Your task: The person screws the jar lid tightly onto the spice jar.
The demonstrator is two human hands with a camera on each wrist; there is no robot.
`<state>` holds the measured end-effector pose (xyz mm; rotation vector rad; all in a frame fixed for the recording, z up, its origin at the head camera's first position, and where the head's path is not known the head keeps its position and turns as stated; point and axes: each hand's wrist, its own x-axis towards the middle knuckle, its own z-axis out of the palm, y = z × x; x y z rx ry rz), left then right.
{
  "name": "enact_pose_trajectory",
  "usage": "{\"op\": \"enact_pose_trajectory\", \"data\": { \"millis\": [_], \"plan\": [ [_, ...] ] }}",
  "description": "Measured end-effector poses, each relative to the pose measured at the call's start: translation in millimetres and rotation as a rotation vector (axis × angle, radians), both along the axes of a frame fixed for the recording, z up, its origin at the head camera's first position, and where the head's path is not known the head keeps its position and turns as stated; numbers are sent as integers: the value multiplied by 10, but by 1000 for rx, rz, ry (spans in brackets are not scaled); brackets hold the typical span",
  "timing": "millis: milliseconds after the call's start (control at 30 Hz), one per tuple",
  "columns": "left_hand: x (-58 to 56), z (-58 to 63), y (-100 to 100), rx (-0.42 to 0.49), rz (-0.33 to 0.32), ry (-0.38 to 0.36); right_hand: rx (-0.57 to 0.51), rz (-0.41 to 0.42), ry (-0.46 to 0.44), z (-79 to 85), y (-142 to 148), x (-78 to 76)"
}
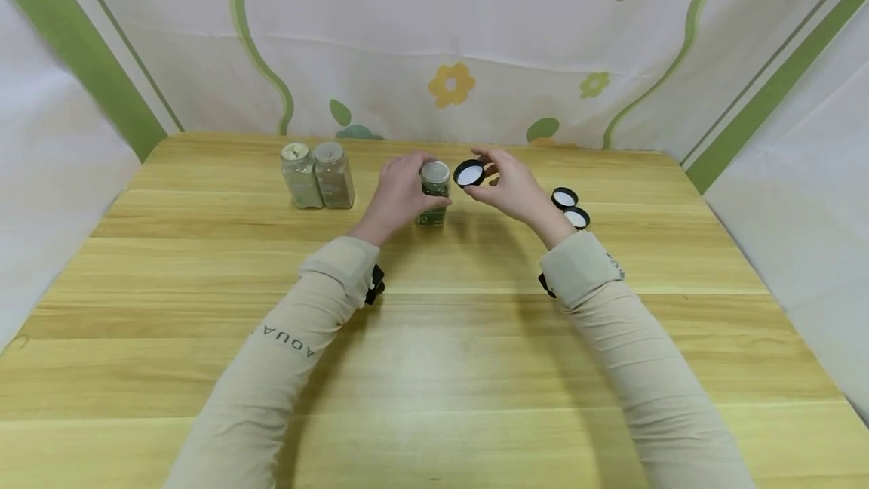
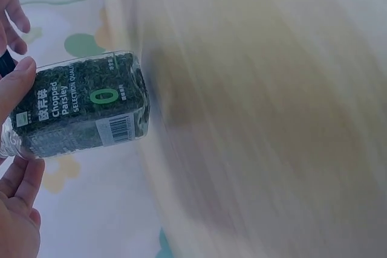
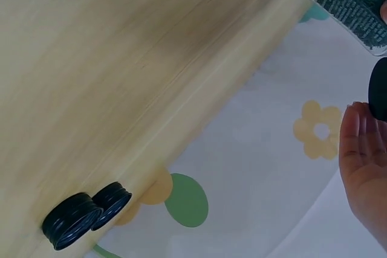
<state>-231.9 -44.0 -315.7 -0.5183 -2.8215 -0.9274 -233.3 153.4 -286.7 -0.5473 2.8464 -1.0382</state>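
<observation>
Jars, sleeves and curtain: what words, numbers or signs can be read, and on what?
"欧芹碎": parsley jar
"Chopped Parsley": same jar
"SELECTION QUALI", end unclear: same jar
"0" or "O", green: same jar
"AQUA", as best it reads: left sleeve
Too small or blurred: lettering on right sleeve, pale jar and brown jar; parsley jar's remaining print
Curtain: looping mark, unreadable

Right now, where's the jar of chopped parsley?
In the head view, the parsley jar is near the centre, held by the left hand, just left of the black lid in the right hand.
</observation>
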Motion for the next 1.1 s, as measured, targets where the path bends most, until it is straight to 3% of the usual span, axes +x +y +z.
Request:
{"op": "enact_pose_trajectory", "data": {
  "millis": [600,1100],
  "plan": [
    [-3,-55,26,32,-46,-1,-29,28,35,0,10,14],
    [16,-37,-26,87,-69,-99,19,43,28,54,0,-29]
  ]
}}
